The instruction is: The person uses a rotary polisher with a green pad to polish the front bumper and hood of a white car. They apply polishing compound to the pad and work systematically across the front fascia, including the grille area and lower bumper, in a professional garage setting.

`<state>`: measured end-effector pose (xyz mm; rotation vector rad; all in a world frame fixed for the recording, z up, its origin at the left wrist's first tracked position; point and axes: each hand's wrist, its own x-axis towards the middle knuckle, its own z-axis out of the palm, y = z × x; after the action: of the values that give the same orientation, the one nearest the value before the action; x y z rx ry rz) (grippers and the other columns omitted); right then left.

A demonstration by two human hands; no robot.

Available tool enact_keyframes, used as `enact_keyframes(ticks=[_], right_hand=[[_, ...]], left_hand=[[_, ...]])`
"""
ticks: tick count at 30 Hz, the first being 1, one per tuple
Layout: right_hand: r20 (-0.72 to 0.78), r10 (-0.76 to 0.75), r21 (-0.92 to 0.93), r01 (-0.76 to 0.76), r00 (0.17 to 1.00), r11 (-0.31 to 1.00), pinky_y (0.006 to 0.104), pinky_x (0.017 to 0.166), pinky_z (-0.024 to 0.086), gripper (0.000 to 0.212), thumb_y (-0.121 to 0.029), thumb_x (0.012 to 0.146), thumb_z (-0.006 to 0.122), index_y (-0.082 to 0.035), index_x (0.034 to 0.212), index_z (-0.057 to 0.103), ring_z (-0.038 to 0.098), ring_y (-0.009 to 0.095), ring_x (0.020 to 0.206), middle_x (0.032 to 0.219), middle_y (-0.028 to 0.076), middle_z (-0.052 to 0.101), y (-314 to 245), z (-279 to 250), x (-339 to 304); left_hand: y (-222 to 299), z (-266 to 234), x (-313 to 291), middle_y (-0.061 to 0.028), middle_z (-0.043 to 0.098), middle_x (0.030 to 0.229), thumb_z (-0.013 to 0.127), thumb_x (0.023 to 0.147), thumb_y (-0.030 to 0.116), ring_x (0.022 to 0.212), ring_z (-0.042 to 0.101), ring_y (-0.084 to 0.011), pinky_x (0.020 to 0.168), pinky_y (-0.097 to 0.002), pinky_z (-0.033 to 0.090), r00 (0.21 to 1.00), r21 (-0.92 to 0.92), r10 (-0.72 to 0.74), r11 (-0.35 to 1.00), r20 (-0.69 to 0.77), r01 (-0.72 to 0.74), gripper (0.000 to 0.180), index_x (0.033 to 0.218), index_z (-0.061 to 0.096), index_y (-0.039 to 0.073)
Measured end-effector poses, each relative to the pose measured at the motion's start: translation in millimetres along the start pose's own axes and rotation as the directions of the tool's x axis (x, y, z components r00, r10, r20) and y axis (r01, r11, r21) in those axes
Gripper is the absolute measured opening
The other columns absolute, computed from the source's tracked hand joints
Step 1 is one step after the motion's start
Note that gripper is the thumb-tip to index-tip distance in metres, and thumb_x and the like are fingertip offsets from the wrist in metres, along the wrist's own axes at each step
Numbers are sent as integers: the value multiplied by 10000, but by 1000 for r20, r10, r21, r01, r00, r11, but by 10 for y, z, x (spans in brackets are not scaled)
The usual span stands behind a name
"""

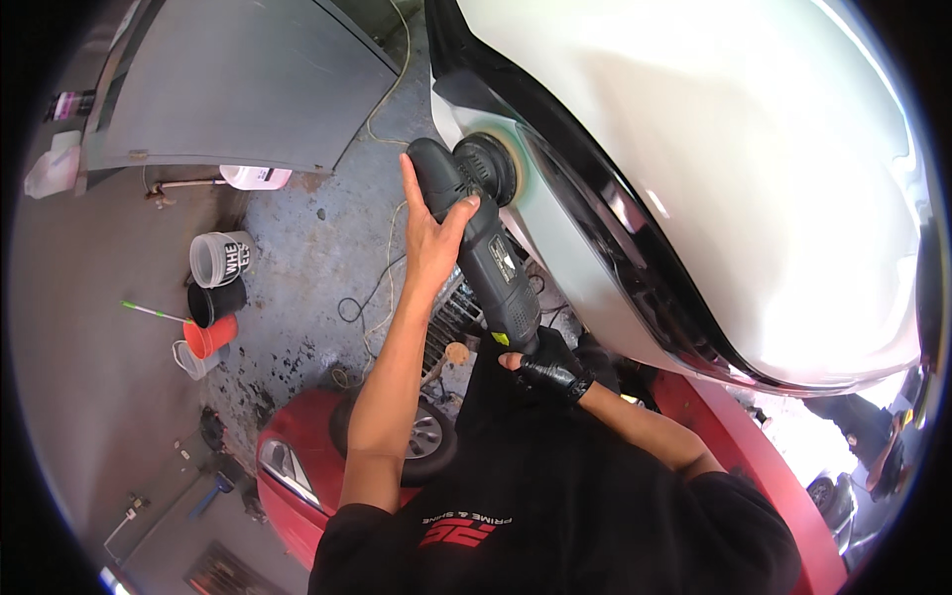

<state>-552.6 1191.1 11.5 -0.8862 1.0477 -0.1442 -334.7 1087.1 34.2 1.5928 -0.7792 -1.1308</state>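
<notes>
A black power polisher (496, 288) lies slantwise across my front, its round pad (517, 169) against the white car's side panel (565, 238). My bare left hand (433, 243) grips the polisher's head end, thumb on its near side and one finger stretched along the casing. At the rear end, my right hand (550, 369) in a black glove is closed round the tool, thumb uncovered. A dark glossy strip (635, 243) runs along the car above the panel being touched by the pad.
Left stand a grey cabinet (248, 89) and several buckets (210, 260) by the wall. A red car (307, 446) is at lower left, a red beam (783, 496) at lower right. Cords (372, 109) trail over the floor. Another person (873, 441) is at far right.
</notes>
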Motion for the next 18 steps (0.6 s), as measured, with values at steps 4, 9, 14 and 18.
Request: enact_keyframes(ticks=[4,9,14,18], right_hand=[[-41,-183,111,186,982,976,328,651,511,403,-320,832,794,15,1037,703,632,132,695,770,50,671,-19,71,94],[-36,-133,117,137,990,984,301,603,482,306,-278,855,785,-1,939,687,604,100,650,703,24,639,136,131,127],[-88,-222,145,233,971,961,293,584,472,301,-273,862,802,-8,940,682,595,90,638,720,15,642,258,207,216],[-75,-173,101,180,982,978,313,621,491,349,-278,843,820,0,998,676,614,123,670,787,40,670,180,218,319]], left_hand=[[-82,-68,37,-236,572,1360,732,871,174,1081,673,-262,923,-363,565,998,44,65,997,-18,-65,1106,1673,-24,79],[47,-55,57,-239,466,1492,737,875,204,1211,618,-277,990,-380,545,1000,112,-8,994,21,5,1100,1685,-2,113],[24,-81,103,-247,458,1500,756,873,232,1217,616,-286,984,-382,545,997,128,-47,991,61,39,1108,1685,9,120],[-304,-132,255,-265,473,1505,793,857,263,1264,596,-320,1050,-388,501,999,-12,26,1000,-26,-26,1130,1678,35,97]])
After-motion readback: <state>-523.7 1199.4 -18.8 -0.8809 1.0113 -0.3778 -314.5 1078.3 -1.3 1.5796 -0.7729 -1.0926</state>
